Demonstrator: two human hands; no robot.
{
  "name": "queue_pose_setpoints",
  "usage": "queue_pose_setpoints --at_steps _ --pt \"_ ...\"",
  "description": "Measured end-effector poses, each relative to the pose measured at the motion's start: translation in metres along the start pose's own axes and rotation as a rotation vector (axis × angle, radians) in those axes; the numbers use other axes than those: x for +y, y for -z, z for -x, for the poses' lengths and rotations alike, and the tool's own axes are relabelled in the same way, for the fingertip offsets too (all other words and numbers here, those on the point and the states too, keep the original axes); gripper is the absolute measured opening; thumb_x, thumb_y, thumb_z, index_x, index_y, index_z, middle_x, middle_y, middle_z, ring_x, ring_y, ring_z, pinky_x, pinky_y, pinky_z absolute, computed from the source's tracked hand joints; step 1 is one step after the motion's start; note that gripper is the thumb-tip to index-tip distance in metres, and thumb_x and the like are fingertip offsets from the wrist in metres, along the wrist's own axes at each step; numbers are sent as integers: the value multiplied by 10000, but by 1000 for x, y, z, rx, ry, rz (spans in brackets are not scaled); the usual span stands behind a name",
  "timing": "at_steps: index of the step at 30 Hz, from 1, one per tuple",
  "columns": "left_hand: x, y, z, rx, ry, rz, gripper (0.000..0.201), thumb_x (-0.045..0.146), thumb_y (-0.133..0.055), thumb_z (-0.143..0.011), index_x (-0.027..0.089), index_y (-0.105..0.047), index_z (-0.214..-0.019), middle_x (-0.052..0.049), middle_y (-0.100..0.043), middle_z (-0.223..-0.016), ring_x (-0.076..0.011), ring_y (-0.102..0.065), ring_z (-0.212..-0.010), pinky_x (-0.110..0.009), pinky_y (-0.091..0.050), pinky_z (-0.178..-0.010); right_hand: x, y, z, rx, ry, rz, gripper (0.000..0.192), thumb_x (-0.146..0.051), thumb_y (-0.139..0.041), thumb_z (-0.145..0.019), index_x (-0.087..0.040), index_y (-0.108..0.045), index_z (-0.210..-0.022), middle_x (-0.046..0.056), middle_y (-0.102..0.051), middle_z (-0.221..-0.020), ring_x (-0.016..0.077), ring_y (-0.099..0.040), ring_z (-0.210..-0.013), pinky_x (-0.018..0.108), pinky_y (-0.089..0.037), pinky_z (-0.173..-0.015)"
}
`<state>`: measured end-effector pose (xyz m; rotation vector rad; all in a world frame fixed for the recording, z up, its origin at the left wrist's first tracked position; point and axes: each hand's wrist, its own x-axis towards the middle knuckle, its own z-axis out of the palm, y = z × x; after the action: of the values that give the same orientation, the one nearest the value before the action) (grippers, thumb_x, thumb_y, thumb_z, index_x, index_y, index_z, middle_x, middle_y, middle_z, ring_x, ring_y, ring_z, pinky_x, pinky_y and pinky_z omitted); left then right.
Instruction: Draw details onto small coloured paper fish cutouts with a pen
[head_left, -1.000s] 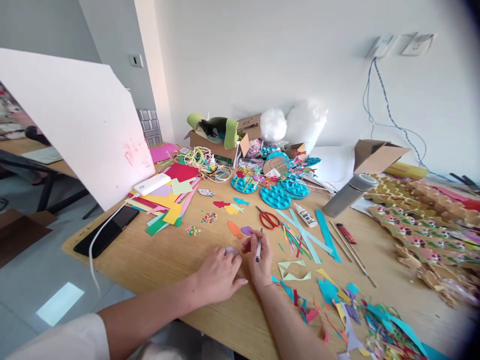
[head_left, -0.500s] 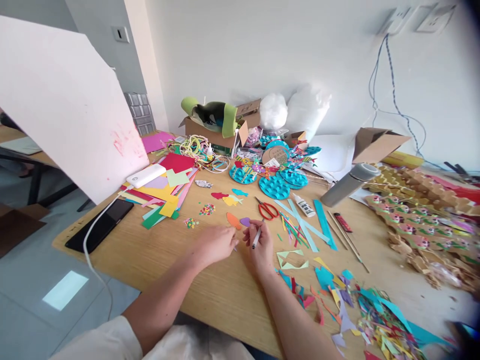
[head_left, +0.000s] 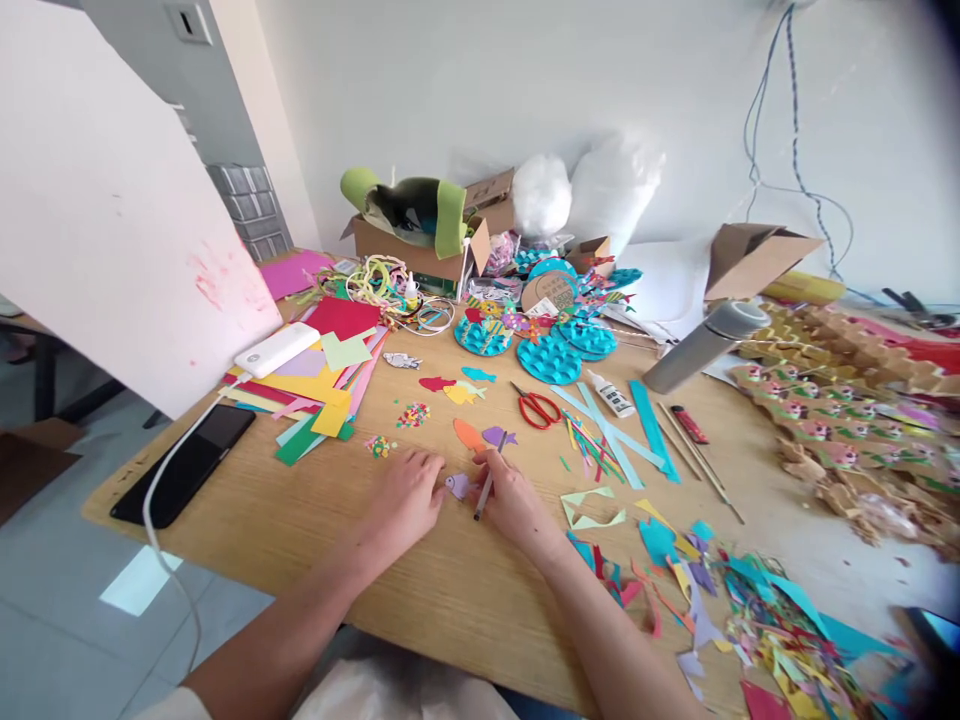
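Observation:
A light purple paper fish (head_left: 457, 486), with an eye drawn on it, lies on the table between my hands. Its tail end is partly covered by the right hand. My right hand (head_left: 517, 502) is closed around a slim grey-white pen (head_left: 484, 495). Just left of the fish's head rests my left hand (head_left: 405, 490), its fingers loosely bent over the tabletop with nothing visible in them. Beyond the hands lie an orange paper fish (head_left: 468, 434) and a darker purple one (head_left: 498, 436). Farther back are red (head_left: 435, 384), yellow (head_left: 459, 394) and blue (head_left: 478, 374) paper fish.
Red-handled scissors (head_left: 538, 410) and a glue bottle (head_left: 613, 396) lie ahead to the right. A grey flask (head_left: 701, 350) lies tilted in view. Paper scraps (head_left: 780, 640) spread at front right. Coloured sheets (head_left: 330, 380), a power bank (head_left: 276, 348) and a phone (head_left: 184, 465) are left.
My hands have moved apart, and the light purple fish now shows between them. The pen has turned more upright in my right hand. The camera view has shifted slightly.

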<state>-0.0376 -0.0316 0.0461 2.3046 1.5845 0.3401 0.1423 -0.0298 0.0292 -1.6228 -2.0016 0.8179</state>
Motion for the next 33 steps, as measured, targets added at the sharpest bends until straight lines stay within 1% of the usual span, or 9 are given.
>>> queue_pose_setpoints --at_steps 4,8,15,19,22,25,28,30,33 --pt "1 -2 -6 -6 2 -15 151 227 -669 -794 148 -607 -907 -90 -599 -975 -266 -523 -1016 -383 -407 -902 -1 -3 0 26 -1 61 354 -23 -558 -714 -195 -480 -1013 52 -655 -837 184 -626 -752 263 -421 -659" --pt "-3 -6 -14 -14 16 13 172 249 -723 -742 153 -620 -840 -79 -571 -943 -267 -510 -1010 -376 -410 -886 2 -5 0 57 21 76 359 7 -528 -688 -203 -486 -977 40 -650 -818 177 -625 -743 255 -424 -654" --pt "-9 -15 -17 -25 36 127 124 220 -727 -720 168 -643 -794 -62 -582 -940 -255 -505 -1011 -356 -404 -885 7 -8 0 40 -4 -72 338 -32 -519 -680 -204 -467 -966 -9 -613 -690 163 -599 -645 247 -403 -586" --pt "-6 -15 -20 -26 42 192 55 157 -677 -745 177 -627 -735 -45 -606 -871 -236 -524 -968 -334 -410 -846 8 -9 -1 71 -19 -138 296 -67 -509 -691 -192 -490 -959 -23 -582 -661 151 -565 -596 250 -395 -569" --pt "-4 -13 -22 -35 60 239 89 114 -648 -752 177 -611 -701 -36 -623 -815 -221 -552 -927 -326 -418 -823 7 -8 0 102 -24 -250 273 -95 -517 -695 -191 -502 -950 -33 -564 -655 140 -540 -562 250 -398 -549" --pt "-4 -9 -24 -80 90 300 89 132 -650 -770 169 -604 -703 -15 -630 -743 -183 -593 -798 -300 -453 -746 6 -5 -1 308 3 -391 209 -166 -527 -766 -197 -515 -973 -25 -558 -700 139 -542 -600 261 -430 -582" --pt "-11 -2 -34 -144 119 359 84 225 -627 -846 142 -617 -840 -8 -635 -781 -139 -603 -713 -289 -497 -687 9 -1 -2 570 41 -470 184 -245 -546 -826 -205 -518 -1003 -12 -562 -740 148 -554 -664 280 -453 -633" --pt "-16 4 -49 -161 138 368 229 328 -570 -906 134 -599 -1026 -46 -627 -973 -152 -616 -821 -339 -529 -739 13 1 -3 673 43 -479 191 -265 -573 -825 -205 -518 -998 -6 -573 -754 154 -563 -689 288 -456 -644" --pt "-22 9 -85 -146 153 361 325 349 -556 -913 160 -551 -1177 -87 -578 -1164 -200 -599 -976 -402 -525 -823 18 0 -4 719 44 -460 191 -276 -589 -825 -203 -522 -988 0 -584 -762 160 -569 -707 299 -460 -655"
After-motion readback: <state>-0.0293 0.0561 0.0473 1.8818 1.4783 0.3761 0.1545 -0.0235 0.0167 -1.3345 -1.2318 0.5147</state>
